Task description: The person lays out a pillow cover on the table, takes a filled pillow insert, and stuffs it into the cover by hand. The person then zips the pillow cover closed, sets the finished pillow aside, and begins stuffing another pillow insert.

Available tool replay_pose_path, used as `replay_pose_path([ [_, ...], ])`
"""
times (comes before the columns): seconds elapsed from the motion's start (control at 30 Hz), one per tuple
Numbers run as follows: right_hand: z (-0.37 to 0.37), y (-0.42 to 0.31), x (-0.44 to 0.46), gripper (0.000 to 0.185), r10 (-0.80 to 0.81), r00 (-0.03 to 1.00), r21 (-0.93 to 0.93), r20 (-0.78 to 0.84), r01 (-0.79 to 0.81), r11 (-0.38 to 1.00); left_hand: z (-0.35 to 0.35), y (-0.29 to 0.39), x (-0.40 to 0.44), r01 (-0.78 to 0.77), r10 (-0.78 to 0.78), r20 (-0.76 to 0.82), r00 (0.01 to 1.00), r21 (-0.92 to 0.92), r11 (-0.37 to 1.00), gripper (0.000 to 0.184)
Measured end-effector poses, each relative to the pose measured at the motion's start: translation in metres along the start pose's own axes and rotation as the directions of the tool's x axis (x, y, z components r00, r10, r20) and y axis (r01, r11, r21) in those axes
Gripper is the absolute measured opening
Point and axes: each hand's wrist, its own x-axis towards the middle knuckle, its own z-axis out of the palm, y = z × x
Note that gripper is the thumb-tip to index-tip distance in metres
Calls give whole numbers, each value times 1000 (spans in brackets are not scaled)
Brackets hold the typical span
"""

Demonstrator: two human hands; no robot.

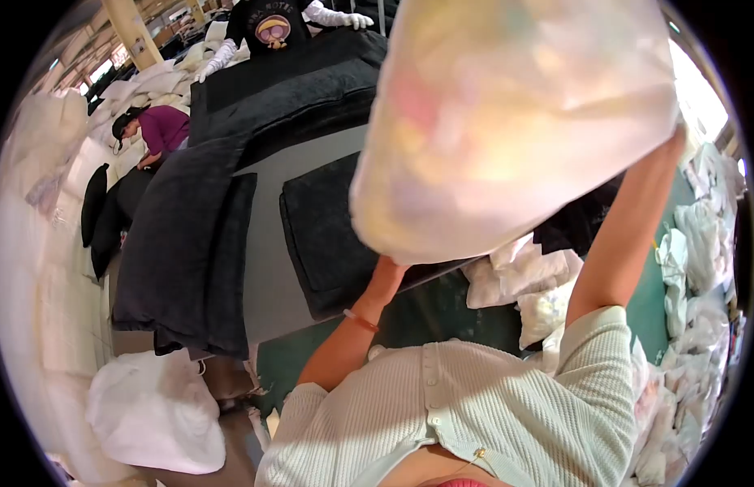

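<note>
A large, plump pillow insert (515, 138) with a thin whitish cover and blurred coloured filling is raised in front of me, filling the upper middle of the head view. My left hand (391, 274) holds its lower left edge; the fingers are hidden beneath it. At its right side my right hand (677, 144) grips it, with only the wrist area showing and the fingers behind the insert. Just beyond my left hand, a folded black cloth cover (324, 235) lies on the grey table (267, 235).
Dark cushions (178, 243) lie along the table's left side, with a black cover (295, 97) behind. Opposite stands a person in a black shirt (271, 28); another in purple (162, 130) bends at left. White pillows (527, 276) and a white sack (157, 410) sit below.
</note>
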Motion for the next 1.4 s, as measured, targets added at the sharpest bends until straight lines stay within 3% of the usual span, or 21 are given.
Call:
replay_pose_path([
  [0.07, -16, 42, 7, 41, 54, 998, 11, 19, -54, 998, -30, -4, 5, -99, 280, -196, 940, 627, 773, 44],
  [0.1, -28, 68, 2, 41, 97, 995, 12, 26, -98, 995, -52, -12, 4, -113, 165, -388, 907, 153, 982, 44],
  [0.17, -65, 119, -16, 41, 203, 979, 18, 33, -204, 979, -83, 12, 6, -236, 6, -661, 750, -260, 936, 45],
  [0.27, -104, 173, -72, 37, 419, 859, 112, -294, -404, 908, -130, 74, 6, -240, 177, -781, 599, 37, 970, 47],
  [0.33, -134, 181, -100, 28, 701, 647, -410, -300, -751, 518, -185, 69, 13, -20, 277, -773, 570, 324, 946, 55],
  [0.4, -155, 205, -113, 22, 669, 703, -707, -241, -599, 375, -209, 62, 22, 616, 282, -843, 457, 529, 584, 66],
  [0.43, -164, 213, -111, 22, 631, 743, -748, -223, -546, 378, -207, 63, 19, 589, 199, -834, 514, 512, 625, 72],
  [0.47, -170, 229, -102, 21, 585, 786, -776, -200, -492, 396, -201, 60, 23, 599, 448, -730, 516, 682, 421, 69],
  [0.53, -174, 261, -80, 24, 568, 821, -822, -54, -360, 441, -180, 70, 40, 516, 539, -601, 590, 794, 322, 63],
  [0.6, -140, 282, -59, 22, 491, 834, -850, 254, -51, 525, -151, 87, 64, 528, 533, -538, 653, 828, 189, 57],
  [0.63, -107, 287, -53, 20, 495, 822, -772, 280, -114, 625, -147, 85, 77, 534, 516, -459, 723, 846, 5, 57],
  [0.67, -87, 306, -44, 21, 452, 807, -617, 381, -142, 774, -144, 77, 91, 564, 521, -483, 704, 826, 3, 57],
  [0.73, -31, 310, -34, 27, 360, 705, -672, 611, 222, 706, -137, 56, 109, 586, 424, -490, 762, 800, -128, 61],
  [0.77, -15, 325, -35, 31, 349, 629, -638, 695, 315, 703, -129, 55, 112, 613, 427, -511, 746, 778, -138, 61],
  [0.83, 7, 346, -52, 48, 465, 418, -625, 781, 501, 599, -104, 52, 101, 651, 77, -660, 748, 751, 112, 63],
  [0.87, 12, 350, -66, 54, 542, 326, -623, 774, 543, 563, -93, 48, 85, 580, 139, -589, 796, 808, 103, 60],
  [0.97, 9, 357, -101, 66, 683, 148, -624, 716, 573, 531, -68, 89, 67, 718, 66, -726, 684, 687, 115, 46],
  [1.07, 34, 367, -115, 75, 584, 161, -544, 796, 614, 572, -76, 99, 90, 720, 250, -742, 622, 667, 189, 47],
  [1.13, 45, 383, -129, 77, 586, 173, -548, 792, 626, 555, -97, 58, 108, 461, 326, -405, 854, 880, -114, 60],
  [1.2, 40, 401, -155, 82, 573, 150, -504, 806, 683, 529, -102, -18, 85, 525, 112, -525, 843, 850, 39, 71],
  [1.4, 30, 455, -219, 78, 438, 384, -577, 813, 433, 693, -149, -55, 102, 458, 210, -474, 855, 881, 123, 68],
])
